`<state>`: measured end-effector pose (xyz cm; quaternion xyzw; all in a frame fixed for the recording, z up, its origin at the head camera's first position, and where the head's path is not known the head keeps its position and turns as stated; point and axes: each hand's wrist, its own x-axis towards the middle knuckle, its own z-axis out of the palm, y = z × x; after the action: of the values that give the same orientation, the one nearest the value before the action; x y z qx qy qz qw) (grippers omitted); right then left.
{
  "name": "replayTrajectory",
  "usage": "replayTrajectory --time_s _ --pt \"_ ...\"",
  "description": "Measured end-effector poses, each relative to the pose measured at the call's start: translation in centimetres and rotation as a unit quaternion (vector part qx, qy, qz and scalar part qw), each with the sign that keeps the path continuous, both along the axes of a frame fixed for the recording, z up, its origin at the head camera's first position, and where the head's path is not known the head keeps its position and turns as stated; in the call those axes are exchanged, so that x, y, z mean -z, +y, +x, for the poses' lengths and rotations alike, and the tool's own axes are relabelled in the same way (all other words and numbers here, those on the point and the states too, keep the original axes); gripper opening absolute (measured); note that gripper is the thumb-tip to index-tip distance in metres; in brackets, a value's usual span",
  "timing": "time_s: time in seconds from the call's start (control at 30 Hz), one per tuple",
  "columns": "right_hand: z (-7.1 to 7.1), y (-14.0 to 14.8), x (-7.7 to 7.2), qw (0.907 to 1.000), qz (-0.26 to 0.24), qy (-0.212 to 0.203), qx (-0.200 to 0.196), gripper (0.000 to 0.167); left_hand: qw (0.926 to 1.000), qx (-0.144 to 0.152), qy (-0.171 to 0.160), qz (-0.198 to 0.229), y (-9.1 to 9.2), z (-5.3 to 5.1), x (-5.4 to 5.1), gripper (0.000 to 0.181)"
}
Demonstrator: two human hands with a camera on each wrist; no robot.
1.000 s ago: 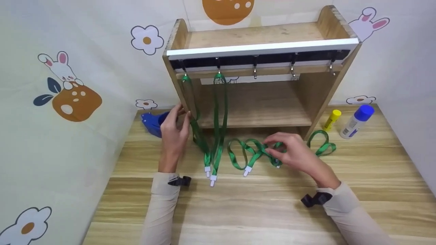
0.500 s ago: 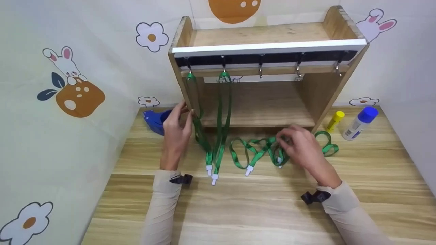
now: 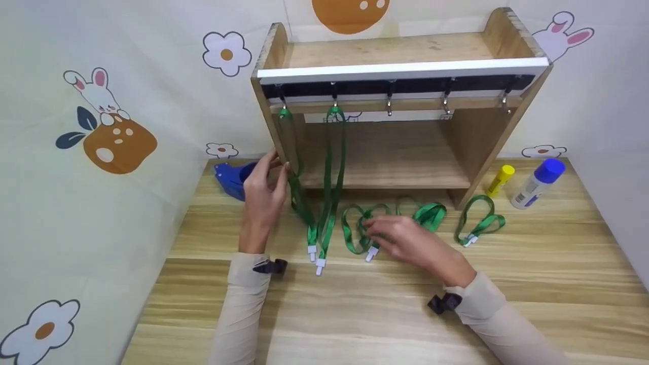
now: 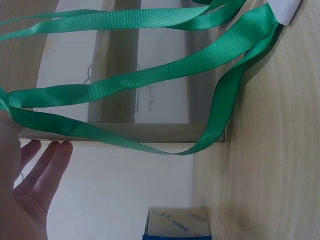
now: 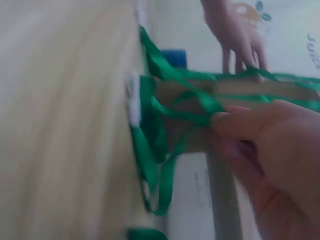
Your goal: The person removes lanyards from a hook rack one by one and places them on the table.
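Two green lanyards hang from the left hooks of a wooden shelf rack (image 3: 395, 152): the leftmost lanyard (image 3: 300, 203) and a second lanyard (image 3: 328, 203). My left hand (image 3: 263, 192) touches the rack's left side panel with nearly straight fingers (image 4: 57, 155). On the table my right hand (image 3: 405, 241) pinches the strap of another green lanyard (image 3: 350, 235) between thumb and fingertips, as the right wrist view shows. This lanyard's white clip (image 3: 372, 253) lies on the table. To its right are a bunched lanyard (image 3: 430, 217) and a looped lanyard (image 3: 471, 223).
Several metal hooks (image 3: 389, 104) line the rack's front bar. A blue tape dispenser (image 3: 230, 180) stands behind my left hand. To the right of the rack stand a yellow glue stick (image 3: 501, 181) and a white bottle with a blue cap (image 3: 538, 183). Patterned cloth (image 3: 167, 213) encloses the table.
My right hand has moved left from the middle table lanyard to the one nearest the hanging pair. The middle lanyard now lies bunched behind it. My left hand has stayed at the side panel.
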<state>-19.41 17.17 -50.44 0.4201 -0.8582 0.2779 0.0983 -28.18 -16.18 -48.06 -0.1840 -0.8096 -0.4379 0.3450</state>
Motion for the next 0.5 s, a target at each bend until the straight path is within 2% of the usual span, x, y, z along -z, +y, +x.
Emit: replayTrajectory --time_s 0.07,0.17,0.3,0.5 --pt "0.4 -0.3 0.5 0.9995 0.025 -0.021 -0.004 0.011 1.0000 0.002 0.000 0.004 0.1 0.0 0.0 0.040" --pt "1.0 -0.5 1.0 0.9983 0.050 -0.030 0.003 0.012 1.0000 -0.003 -0.002 0.006 0.2 0.0 0.0 0.041" --pt "1.6 -0.7 1.2 0.9975 0.062 -0.031 0.008 0.015 0.9999 -0.012 -0.009 0.002 0.1 0.1 -0.1 0.041" --pt "2.3 -0.5 1.3 0.9949 0.073 -0.070 0.001 0.023 0.9997 -0.010 -0.021 0.002 0.0 0.2 0.0 0.041"
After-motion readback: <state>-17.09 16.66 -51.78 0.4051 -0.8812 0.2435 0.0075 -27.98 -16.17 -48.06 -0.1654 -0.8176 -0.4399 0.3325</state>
